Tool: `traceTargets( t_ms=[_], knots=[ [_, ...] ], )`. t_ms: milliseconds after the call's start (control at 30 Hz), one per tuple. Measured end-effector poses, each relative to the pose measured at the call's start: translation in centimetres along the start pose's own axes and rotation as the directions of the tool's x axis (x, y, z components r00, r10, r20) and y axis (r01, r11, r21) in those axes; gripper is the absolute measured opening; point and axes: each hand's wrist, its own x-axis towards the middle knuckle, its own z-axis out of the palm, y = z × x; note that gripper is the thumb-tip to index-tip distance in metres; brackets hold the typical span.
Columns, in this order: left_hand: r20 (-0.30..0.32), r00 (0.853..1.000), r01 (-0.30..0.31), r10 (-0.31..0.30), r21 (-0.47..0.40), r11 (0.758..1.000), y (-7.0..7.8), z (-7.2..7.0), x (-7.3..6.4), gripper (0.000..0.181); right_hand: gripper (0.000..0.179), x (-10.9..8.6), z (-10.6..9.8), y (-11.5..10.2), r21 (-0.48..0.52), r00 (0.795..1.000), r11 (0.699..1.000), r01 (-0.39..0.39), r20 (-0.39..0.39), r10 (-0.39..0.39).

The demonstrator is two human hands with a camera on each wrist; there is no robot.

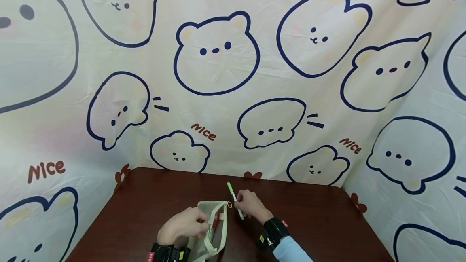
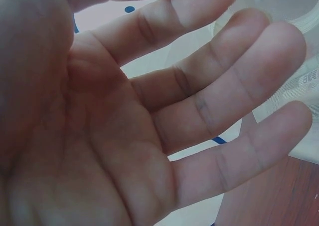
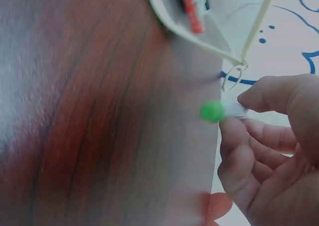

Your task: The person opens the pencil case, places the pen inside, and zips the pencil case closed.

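My right hand (image 1: 250, 204) pinches a white marker with a green cap (image 1: 230, 187) just to the right of a pale zippered pencil case (image 1: 224, 235). In the right wrist view the green cap (image 3: 213, 111) pokes out past the thumb and fingertips. My left hand (image 1: 184, 222) is at the case's left side, its fingertips by the open mouth. In the left wrist view its fingers (image 2: 224, 106) are loosely extended in front of the translucent case (image 2: 299, 101), with nothing seen between them. A red pen (image 1: 216, 221) lies inside the case.
The dark brown wooden table (image 1: 309, 221) extends around the case on both sides. Behind it hangs a pale curtain (image 1: 218, 112) printed with bear outlines. A ring pull (image 1: 229, 204) sits at the case's far corner.
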Motion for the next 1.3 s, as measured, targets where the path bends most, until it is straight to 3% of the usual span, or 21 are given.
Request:
traceTargets(
  t_ms=[200, 333, 467, 633, 1100, 1300],
  knots=[
    [0.002, 1.0, 0.019, -0.019, -0.009, 1.0, 0.0, 0.0, 0.0, 0.025, 0.013, -1.0, -0.3, -0.1, 0.195, 1.0, 0.981, -0.018, 0.025, 0.013],
    [0.003, 1.0, 0.025, -0.024, -0.011, 1.0, 0.0, 0.0, 0.0, 0.026, 0.02, -1.9, -0.2, 0.2, 0.379, 0.994, 0.92, -0.099, 0.08, 0.075],
    [0.003, 1.0, 0.019, -0.019, -0.006, 1.0, 0.0, 0.0, 0.0, 0.026, 0.025, -3.0, 0.1, 0.2, 0.482, 0.983, 0.859, -0.174, 0.138, 0.122],
    [-0.002, 1.0, 0.005, -0.005, 0.003, 1.0, -0.1, 0.0, 0.1, 0.026, 0.029, -4.3, 0.3, 0.0, 0.513, 0.979, 0.838, -0.186, 0.171, 0.113],
    [-0.008, 1.0, 0.009, -0.009, 0.007, 1.0, 0.4, 0.3, 0.0, 0.027, 0.03, -5.9, 1.0, 0.0, 0.514, 0.976, 0.838, -0.185, 0.193, 0.097],
    [-0.003, 1.0, 0.006, -0.006, 0.022, 1.0, 0.6, 0.2, -0.1, 0.028, 0.031, -6.6, 1.5, -0.2, 0.548, 0.972, 0.814, -0.19, 0.223, 0.076]
  ],
)
